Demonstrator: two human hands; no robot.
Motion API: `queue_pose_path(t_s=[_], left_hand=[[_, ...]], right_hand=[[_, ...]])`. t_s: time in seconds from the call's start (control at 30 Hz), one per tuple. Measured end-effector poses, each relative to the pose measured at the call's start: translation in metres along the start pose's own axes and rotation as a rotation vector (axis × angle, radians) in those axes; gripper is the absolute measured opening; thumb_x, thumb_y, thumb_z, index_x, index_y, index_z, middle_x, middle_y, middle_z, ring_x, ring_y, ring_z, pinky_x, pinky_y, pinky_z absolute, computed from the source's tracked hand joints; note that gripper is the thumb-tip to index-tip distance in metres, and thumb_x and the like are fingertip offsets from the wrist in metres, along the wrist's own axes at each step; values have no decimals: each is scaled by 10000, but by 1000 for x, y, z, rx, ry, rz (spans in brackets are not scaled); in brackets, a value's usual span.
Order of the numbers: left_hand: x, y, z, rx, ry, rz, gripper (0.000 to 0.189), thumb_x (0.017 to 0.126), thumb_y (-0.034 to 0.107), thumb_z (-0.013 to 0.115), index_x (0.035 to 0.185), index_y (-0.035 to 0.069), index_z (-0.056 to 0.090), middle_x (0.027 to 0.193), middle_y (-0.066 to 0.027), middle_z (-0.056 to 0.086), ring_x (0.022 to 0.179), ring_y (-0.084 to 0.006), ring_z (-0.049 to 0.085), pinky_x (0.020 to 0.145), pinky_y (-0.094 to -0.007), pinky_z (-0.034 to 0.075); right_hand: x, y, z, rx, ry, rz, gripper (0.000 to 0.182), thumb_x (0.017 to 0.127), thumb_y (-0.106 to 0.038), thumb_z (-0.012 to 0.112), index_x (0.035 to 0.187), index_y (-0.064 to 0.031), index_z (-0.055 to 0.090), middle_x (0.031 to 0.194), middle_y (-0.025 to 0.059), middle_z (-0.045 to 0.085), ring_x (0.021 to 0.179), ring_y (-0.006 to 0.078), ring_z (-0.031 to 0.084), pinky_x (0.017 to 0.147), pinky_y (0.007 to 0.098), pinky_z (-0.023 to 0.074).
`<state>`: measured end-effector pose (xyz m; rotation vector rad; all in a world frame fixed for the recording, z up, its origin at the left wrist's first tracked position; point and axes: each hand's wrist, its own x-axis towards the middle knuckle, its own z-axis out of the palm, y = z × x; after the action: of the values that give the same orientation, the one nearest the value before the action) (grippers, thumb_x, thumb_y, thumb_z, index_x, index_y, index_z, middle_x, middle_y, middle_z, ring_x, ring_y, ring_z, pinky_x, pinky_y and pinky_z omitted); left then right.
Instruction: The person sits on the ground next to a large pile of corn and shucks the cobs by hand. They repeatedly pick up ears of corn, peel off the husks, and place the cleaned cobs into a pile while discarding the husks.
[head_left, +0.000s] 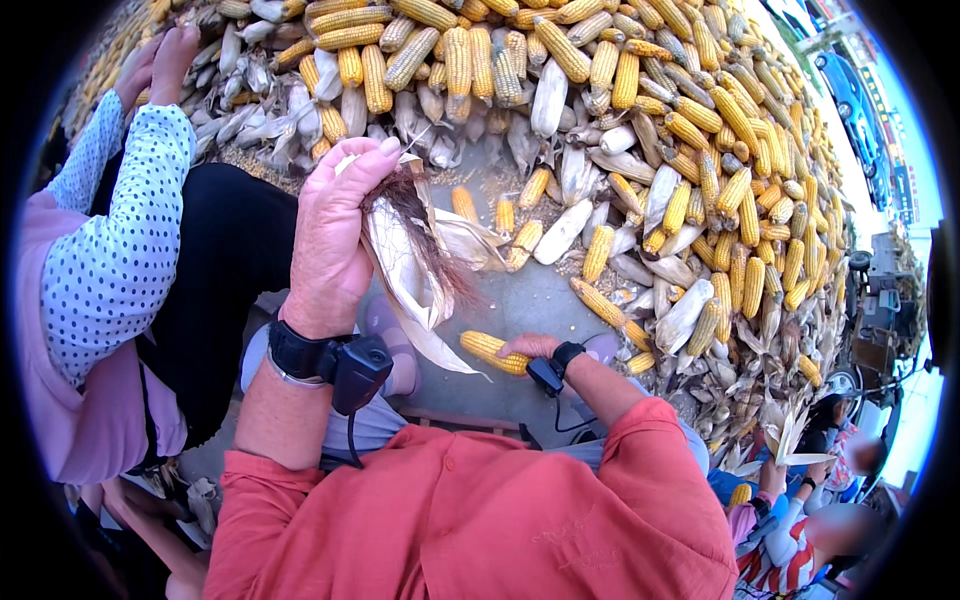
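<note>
My left hand (337, 217) is raised, gripping a dry corn husk (409, 262) that hangs open with dark reddish silk (427, 247) trailing from it. A thin pale pointed sliver (418, 139) sticks out beyond the thumb; whether it is a tool or plant fibre I cannot tell. Lower down, my right hand (529, 346) is closed around one end of a bare yellow corn cob (487, 349), held low over the concrete floor (517, 300). Both wrists carry black straps with small dark devices.
A large heap of husked corn cobs (742, 142) curves around the front and right. Unhusked ears, such as one (564, 231), and loose kernels lie at its foot. Close on my left sits a person in a dotted sleeve (120, 225). More people (795, 517) work at lower right.
</note>
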<state>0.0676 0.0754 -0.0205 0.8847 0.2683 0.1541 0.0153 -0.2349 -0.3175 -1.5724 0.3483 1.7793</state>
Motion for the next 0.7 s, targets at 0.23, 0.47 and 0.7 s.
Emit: queue_pose_path(t_s=[0.23, 0.47, 0.7], left_hand=[[1, 2, 4, 11, 10, -21, 151, 829, 79, 580, 969, 31, 552, 851, -32, 596, 772, -104, 570, 732, -235, 455], [-3, 5, 4, -3, 101, -1, 128, 807, 64, 612, 897, 52, 522, 781, -20, 583, 689, -85, 568, 651, -212, 465], [-10, 1, 7, 68, 97, -60, 145, 829, 147, 590, 906, 64, 500, 769, -38, 569, 676, -99, 550, 652, -232, 465]], right_hand=[[-177, -195, -189, 367, 542, -613, 521, 760, -380, 658, 1084, 3, 516, 1040, 193, 557, 1018, 274, 533, 814, 326, 489], [-240, -301, -174, 365, 767, -1387, 395, 891, -217, 521, 1194, 21, 434, 1103, 181, 546, 937, 254, 605, 759, 317, 526], [60, -133, -136, -470, 1094, -392, 582, 726, -403, 655, 1099, 32, 555, 988, 220, 614, 959, 326, 587, 833, 361, 464]])
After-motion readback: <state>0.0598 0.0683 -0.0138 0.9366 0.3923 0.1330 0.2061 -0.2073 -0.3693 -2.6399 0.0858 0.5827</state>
